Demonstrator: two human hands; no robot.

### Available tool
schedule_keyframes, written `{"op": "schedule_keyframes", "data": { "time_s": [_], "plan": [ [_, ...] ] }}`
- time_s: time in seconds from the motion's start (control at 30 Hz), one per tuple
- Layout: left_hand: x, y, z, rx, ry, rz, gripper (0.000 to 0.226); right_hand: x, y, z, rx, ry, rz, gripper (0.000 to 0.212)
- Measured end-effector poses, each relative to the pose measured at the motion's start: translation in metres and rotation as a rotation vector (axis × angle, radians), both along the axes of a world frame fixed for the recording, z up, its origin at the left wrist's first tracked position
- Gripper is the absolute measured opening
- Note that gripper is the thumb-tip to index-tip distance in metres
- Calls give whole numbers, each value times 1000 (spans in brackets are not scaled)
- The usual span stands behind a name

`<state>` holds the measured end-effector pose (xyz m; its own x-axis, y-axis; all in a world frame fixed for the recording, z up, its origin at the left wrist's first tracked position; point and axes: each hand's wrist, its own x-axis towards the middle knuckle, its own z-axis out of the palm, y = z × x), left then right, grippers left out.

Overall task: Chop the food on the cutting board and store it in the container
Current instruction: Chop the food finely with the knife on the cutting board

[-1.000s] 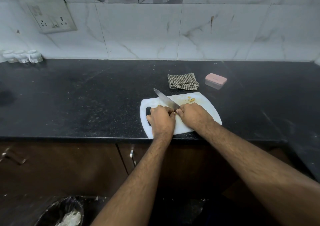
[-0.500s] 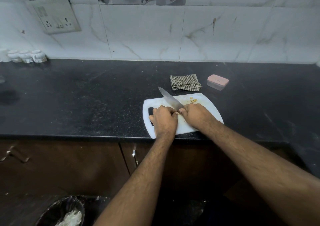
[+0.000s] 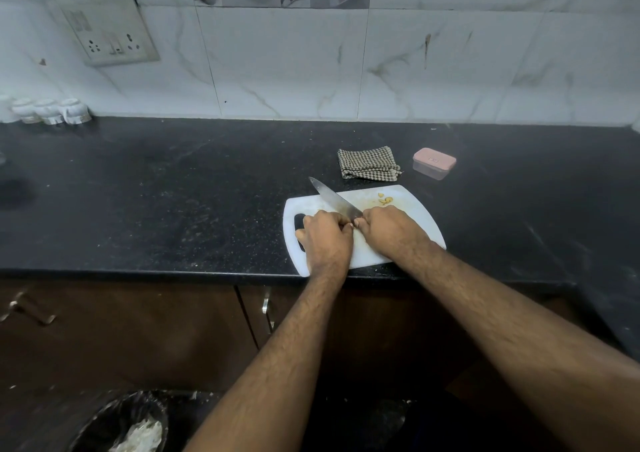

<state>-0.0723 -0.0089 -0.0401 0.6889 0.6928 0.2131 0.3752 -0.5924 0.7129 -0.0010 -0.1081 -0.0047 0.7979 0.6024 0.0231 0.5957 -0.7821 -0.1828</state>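
**Both hands bunched at the knife on the white board**

A white plastic cutting board (image 3: 412, 209) lies at the near edge of the black stone surface (image 3: 173, 202), its handle slot to the left. The right hand (image 3: 389, 232) has its grip curled round the handle of a chef's knife (image 3: 334, 200), whose blade runs up and to the left, its tip past the board's far-left edge. The left hand (image 3: 325, 238) sits just beside it, knuckles up and fingers curled under at the blade's heel; what its grip holds is hidden, and I cannot tell whether it pinches food. A few small yellowish chopped pieces (image 3: 385, 200) lie on the far part of the board, apart from both hands. Beyond the board, a folded checked cloth (image 3: 367, 162) rests on the surface, and to its right stands a small clear container with a pink lid (image 3: 434, 162), closed. Far left, against the marble-tiled wall, stand little white jars (image 3: 52, 110).
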Motion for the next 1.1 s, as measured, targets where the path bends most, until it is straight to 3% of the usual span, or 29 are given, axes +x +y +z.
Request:
{"op": "schedule_keyframes", "data": {
  "time_s": [0.33, 0.57, 0.77, 0.87, 1.03, 1.1],
  "plan": [
    [2, 2, -4, 13, 0, 1, 11, 3, 10, 1, -124, -39, 18, 35],
    [1, 0, -1, 25, 7, 5, 11, -3, -9, -6, 109, 53, -68, 38],
    [1, -1, -1, 54, 26, 4, 10, -4, -15, -5, 155, 68, -63, 39],
    [-2, -2, 2, 74, 37, -8, 14, 4, -19, -7, 213, 179, -126, 42],
    [-5, -5, 6, 128, 141, -92, 37, 12, -25, -12, 535, 500, -220, 40],
    [-4, -7, 7, 155, 182, -115, 37, 11, -25, -12, 565, 528, -221, 37]
  ]
}}
